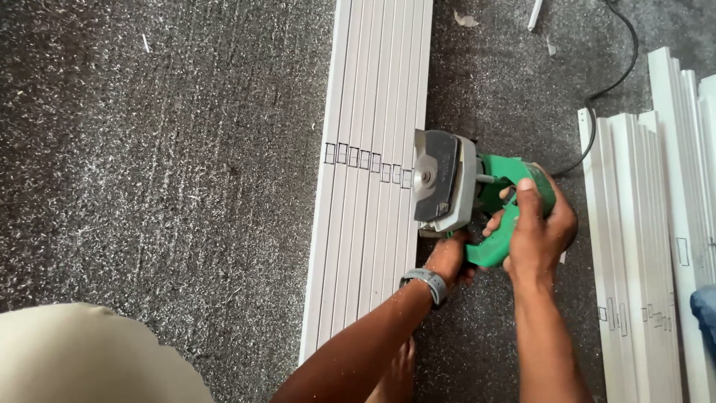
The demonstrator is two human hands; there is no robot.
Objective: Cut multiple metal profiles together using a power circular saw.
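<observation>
Green cutter in both hands' grip, blade on white strips.

Two bare forearms are showing, with no sleeves reaching the wrists. The left hand is wearing a grey wristband with a flat rectangular face, strapped snugly around the wrist. The right hand is wearing nothing. Pale sawdust specks are clinging to both forearms. Beige clothing is showing at lower left.
</observation>
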